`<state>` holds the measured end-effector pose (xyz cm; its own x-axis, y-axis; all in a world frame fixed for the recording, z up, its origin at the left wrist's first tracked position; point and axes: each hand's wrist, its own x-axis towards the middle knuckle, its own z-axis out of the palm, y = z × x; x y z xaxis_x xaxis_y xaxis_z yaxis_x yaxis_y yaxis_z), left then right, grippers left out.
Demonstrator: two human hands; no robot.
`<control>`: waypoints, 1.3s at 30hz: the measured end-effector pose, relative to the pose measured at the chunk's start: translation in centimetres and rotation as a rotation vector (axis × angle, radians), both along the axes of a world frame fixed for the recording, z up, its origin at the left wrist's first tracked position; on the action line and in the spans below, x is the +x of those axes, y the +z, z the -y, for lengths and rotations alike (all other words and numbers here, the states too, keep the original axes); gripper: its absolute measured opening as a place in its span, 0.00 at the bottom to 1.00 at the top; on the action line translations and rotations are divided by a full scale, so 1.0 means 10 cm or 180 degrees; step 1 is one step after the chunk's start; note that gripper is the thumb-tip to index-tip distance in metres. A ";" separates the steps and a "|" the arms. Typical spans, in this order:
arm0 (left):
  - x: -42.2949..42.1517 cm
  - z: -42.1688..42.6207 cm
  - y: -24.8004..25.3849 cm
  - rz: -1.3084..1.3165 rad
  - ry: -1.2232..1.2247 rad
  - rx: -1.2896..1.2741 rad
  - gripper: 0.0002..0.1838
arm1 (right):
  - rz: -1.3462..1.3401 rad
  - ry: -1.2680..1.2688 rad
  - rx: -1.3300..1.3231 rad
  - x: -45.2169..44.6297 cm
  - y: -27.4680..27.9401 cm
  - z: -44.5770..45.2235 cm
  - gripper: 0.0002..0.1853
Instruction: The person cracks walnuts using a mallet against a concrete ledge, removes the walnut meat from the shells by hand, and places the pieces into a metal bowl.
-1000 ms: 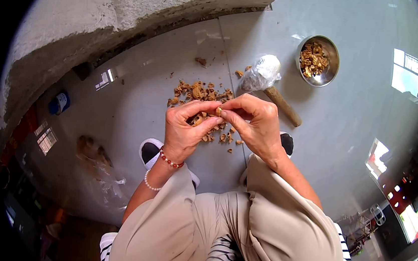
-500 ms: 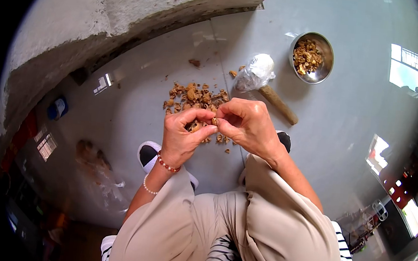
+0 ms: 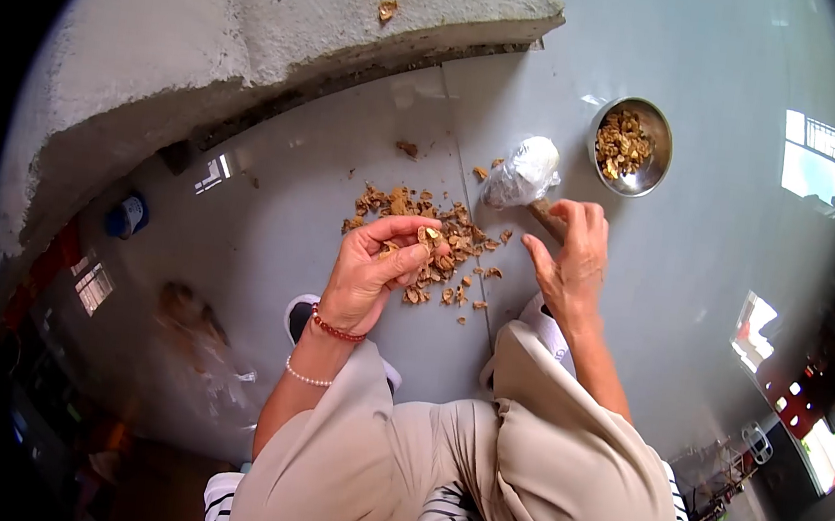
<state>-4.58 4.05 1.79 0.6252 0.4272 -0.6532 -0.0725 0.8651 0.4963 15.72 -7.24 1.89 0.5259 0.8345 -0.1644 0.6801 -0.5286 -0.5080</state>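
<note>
My left hand is closed, pinching a cracked walnut piece between thumb and fingertips, with pale kernel showing at its top. More bits may lie in the curled fingers, but I cannot make them out. Below it on the floor spreads a pile of broken walnut shells. My right hand is off to the right, its thumb apart from its bent fingers, and nothing shows in it. It hovers over the wooden handle of a hammer-like tool, partly covering it. The tool's head is wrapped in clear plastic.
A steel bowl with walnut kernels stands on the grey floor beyond the tool. A rough concrete block with shell bits on it fills the upper left. At the left lie a blue container and a plastic bag.
My right hand has left the walnut and moved right, its thumb and fingers now apart. The walnut piece stays in my left hand. The whole view has shifted slightly.
</note>
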 end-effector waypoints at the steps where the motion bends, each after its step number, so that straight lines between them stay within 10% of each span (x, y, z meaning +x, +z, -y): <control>1: -0.01 -0.03 -0.01 0.0129 0.0029 -0.0112 0.16 | 0.0101 -0.0019 -0.0137 0.03 -0.01 0.05 0.22; 7: 0.01 -0.35 0.07 0.0205 0.0034 -0.0022 0.16 | 0.0120 0.0244 -0.0344 0.23 -0.37 0.20 0.21; 13: 0.23 -0.96 0.45 -0.0427 -0.0067 0.1768 0.14 | 0.0169 0.0149 0.0058 0.09 -0.37 0.23 0.13; 25: 0.54 -1.69 0.18 -0.1724 0.0002 0.3849 0.06 | -0.2318 -0.1082 0.0511 0.02 0.31 -0.16 0.08; 39: 0.48 -1.69 0.13 -0.2042 0.0153 0.4403 0.12 | -0.2514 0.0123 0.0614 0.04 0.68 -1.15 0.22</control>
